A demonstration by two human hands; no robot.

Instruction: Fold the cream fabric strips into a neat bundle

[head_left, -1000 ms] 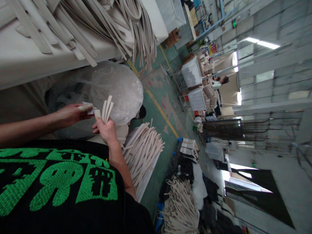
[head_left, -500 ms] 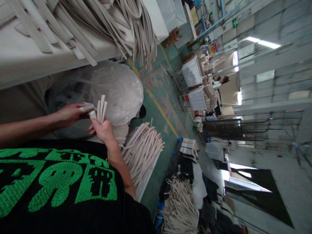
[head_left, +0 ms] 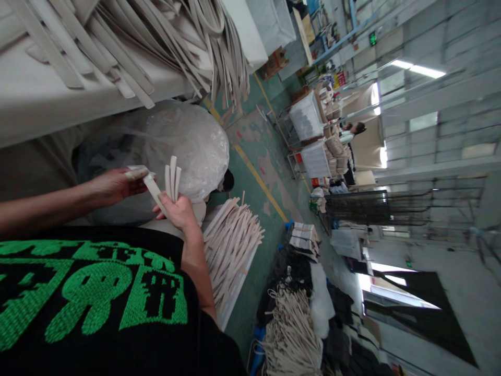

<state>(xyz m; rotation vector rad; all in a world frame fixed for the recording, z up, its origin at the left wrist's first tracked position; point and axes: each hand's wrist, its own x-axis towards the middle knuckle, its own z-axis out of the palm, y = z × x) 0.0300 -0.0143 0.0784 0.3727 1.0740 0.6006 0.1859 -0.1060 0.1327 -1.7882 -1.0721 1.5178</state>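
Note:
My left hand (head_left: 113,187) is closed, its thumb and fingers pinching one end of a flat off-white strip (head_left: 155,193). A pale covering that looks like tape or a finger cot wraps one of its fingertips. That strip slants down to my right hand (head_left: 178,210), which grips its other part. Several narrow pale strips (head_left: 172,177) stick up out of the right fist. Behind both hands bulges a clear plastic bag (head_left: 188,141); its contents are hard to make out. The material of the strips cannot be told.
Long grey-beige strips (head_left: 156,47) lie on a white-covered table (head_left: 47,112) and hang over its edge. Beside my right arm stands a white container of pinkish-beige strips (head_left: 235,245). Another heap of strips (head_left: 291,334) lies farther off. A person (head_left: 348,136) is near loaded carts.
My right hand has moved slightly right, away from my left hand, carrying the narrow strips. More of the flat strip now shows between the hands.

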